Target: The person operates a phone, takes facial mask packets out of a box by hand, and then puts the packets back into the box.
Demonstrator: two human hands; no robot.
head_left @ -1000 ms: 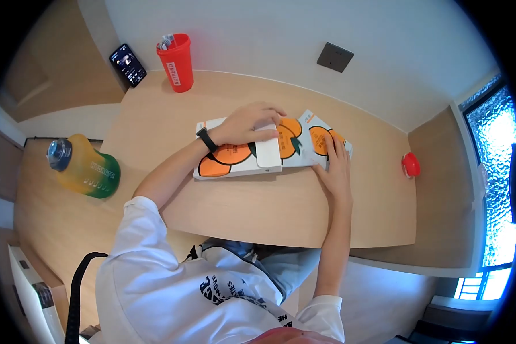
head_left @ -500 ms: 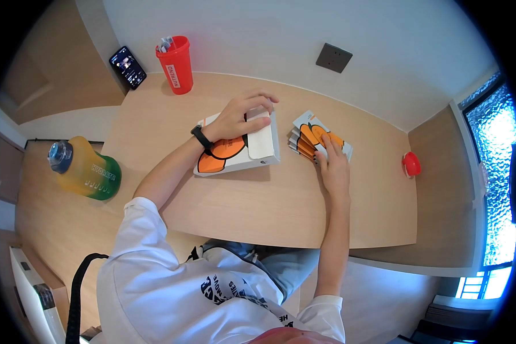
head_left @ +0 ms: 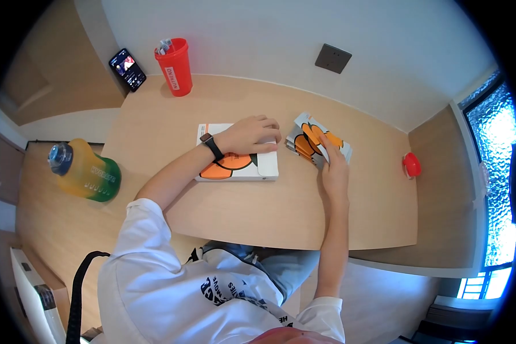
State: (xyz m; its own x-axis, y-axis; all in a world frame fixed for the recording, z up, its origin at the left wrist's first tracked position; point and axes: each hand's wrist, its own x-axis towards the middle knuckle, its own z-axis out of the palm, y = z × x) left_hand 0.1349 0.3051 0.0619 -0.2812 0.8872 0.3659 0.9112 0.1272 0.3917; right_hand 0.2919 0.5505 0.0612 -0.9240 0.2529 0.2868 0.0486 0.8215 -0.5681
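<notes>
A white box with orange circles outlined in black (head_left: pixel 235 169) lies flat on the table. My left hand (head_left: pixel 249 136), with a dark watch on its wrist, lies across the top of it. Its fingers curl over the box's right end beside the white flap, and the fingertips are partly hidden. To the right is a fanned stack of flat packets (head_left: pixel 305 143) in white and orange with the same print. My right hand (head_left: pixel 334 163) is closed at the right side of the stack, pinching a packet between thumb and fingers.
A red cup (head_left: pixel 178 71) holding small wrapped items stands at the back left, near a phone (head_left: pixel 127 70) leaning on the wall. A large yellow-green bottle (head_left: pixel 89 172) is left of the table. A small red object (head_left: pixel 411 165) sits at the right panel.
The box has gone from tilted to flat, and my left hand has moved down and slightly right with it. My right fingers have closed on a packet and lifted its edge slightly.
</notes>
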